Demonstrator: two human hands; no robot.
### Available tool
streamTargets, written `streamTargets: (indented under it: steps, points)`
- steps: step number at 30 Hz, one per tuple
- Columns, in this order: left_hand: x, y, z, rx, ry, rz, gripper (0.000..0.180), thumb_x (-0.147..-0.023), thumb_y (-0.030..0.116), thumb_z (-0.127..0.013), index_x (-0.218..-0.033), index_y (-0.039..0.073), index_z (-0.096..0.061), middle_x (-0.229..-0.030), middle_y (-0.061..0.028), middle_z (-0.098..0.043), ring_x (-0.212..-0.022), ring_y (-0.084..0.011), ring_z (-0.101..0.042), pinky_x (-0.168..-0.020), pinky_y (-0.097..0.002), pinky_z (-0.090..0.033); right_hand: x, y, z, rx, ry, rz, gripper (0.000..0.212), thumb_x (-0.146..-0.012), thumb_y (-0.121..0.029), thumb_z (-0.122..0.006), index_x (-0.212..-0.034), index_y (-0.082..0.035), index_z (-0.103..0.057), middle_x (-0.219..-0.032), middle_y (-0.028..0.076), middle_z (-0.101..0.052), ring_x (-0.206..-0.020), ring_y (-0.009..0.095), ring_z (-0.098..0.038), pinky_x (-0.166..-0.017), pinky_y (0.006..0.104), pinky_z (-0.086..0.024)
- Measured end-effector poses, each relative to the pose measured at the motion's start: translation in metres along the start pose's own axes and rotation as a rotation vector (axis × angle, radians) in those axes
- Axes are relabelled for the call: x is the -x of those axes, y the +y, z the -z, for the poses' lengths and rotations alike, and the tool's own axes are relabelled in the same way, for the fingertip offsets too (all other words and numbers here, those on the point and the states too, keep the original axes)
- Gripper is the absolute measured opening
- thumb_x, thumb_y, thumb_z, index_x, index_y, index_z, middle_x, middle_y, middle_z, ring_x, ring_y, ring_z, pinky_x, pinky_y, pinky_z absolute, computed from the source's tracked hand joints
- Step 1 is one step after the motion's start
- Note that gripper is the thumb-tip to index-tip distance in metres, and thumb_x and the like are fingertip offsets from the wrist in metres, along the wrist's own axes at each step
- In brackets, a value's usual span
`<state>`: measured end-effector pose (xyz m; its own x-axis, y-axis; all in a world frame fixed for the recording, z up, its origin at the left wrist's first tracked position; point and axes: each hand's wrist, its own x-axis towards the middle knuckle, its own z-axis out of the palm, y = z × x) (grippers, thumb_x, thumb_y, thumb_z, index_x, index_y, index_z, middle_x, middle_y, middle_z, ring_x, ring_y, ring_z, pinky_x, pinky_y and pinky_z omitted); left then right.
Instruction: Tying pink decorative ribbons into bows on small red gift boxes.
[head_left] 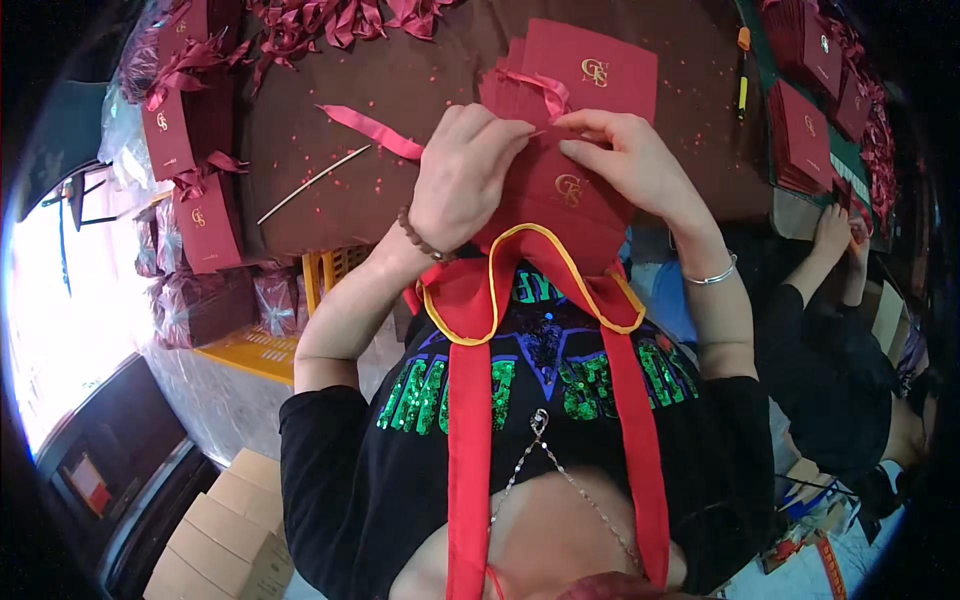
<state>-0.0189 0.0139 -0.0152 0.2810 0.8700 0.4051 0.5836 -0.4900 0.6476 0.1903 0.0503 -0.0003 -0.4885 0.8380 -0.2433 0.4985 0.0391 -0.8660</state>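
A dark red paper bag (570, 215) with a gold emblem lies in front of me at the table's near edge. My left hand (462, 172) is closed, its fingertips pinching a red ribbon at the bag's upper edge. One ribbon tail (365, 128) trails from beneath this hand to the left. Opposite it, my right hand (635, 165) pinches with thumb and forefinger at the same edge; a loop of ribbon (548, 88) rises beside its fingertips. More flat red bags (615, 75) are stacked just beyond both hands. The fingertips hide exactly where the ribbon meets the bag.
A thin stick (312, 186) lies on the brown tabletop (400, 80) among red scraps. Finished-looking bags with bows (205, 220) line the left edge. Ribbons (350, 20) lie at the back. A yellow-and-black pen (743, 80) is at right, near a co-worker's hands (832, 235) and stacked bags (800, 130).
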Motion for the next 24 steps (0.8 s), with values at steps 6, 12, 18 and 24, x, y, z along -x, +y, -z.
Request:
streamTargets:
  steps: [6,12,18,24]
  points:
    - [0.002,0.011,-0.005,-0.319,-0.035,-0.166,0.016,-0.078,0.004,-0.058,-0.094,0.006,-0.060,-0.080,-0.0079,-0.051,-0.075,-0.0267,-0.052,-0.066,-0.0376,-0.041,0.003,-0.006,0.000,0.091,0.022,0.007,0.031,-0.085,-0.014,-0.061,-0.112,0.002,-0.060,-0.087,0.007,-0.067,-0.082,0.008,-0.059,-0.073,0.0250,-0.047]
    - [0.005,0.010,-0.009,-0.384,-0.038,-0.216,0.018,-0.071,0.010,-0.056,-0.089,0.008,-0.058,-0.078,-0.0052,-0.046,-0.072,-0.0222,-0.049,-0.063,-0.0338,-0.036,0.005,-0.006,-0.002,0.130,0.062,0.019,0.031,-0.085,-0.016,-0.061,-0.111,0.001,-0.060,-0.088,0.010,-0.067,-0.083,0.012,-0.062,-0.075,0.0272,-0.048]
    - [0.003,0.017,-0.006,-0.428,-0.094,-0.167,0.012,-0.077,0.009,-0.058,-0.089,0.008,-0.058,-0.076,-0.0065,-0.048,-0.074,-0.0243,-0.051,-0.064,-0.0355,-0.037,0.005,-0.001,-0.008,0.139,0.137,0.117,0.030,-0.081,-0.024,-0.061,-0.107,-0.009,-0.064,-0.079,0.016,-0.065,-0.076,0.030,-0.064,-0.070,0.0376,-0.048]
    - [0.000,0.017,-0.005,-0.489,-0.077,-0.150,0.008,-0.077,0.013,-0.059,-0.084,0.010,-0.055,-0.075,-0.0058,-0.049,-0.072,-0.0237,-0.052,-0.062,-0.0357,-0.036,0.006,0.000,-0.010,0.166,0.157,0.111,0.029,-0.081,-0.024,-0.061,-0.106,-0.009,-0.064,-0.071,0.015,-0.063,-0.068,0.030,-0.062,-0.065,0.0384,-0.046]
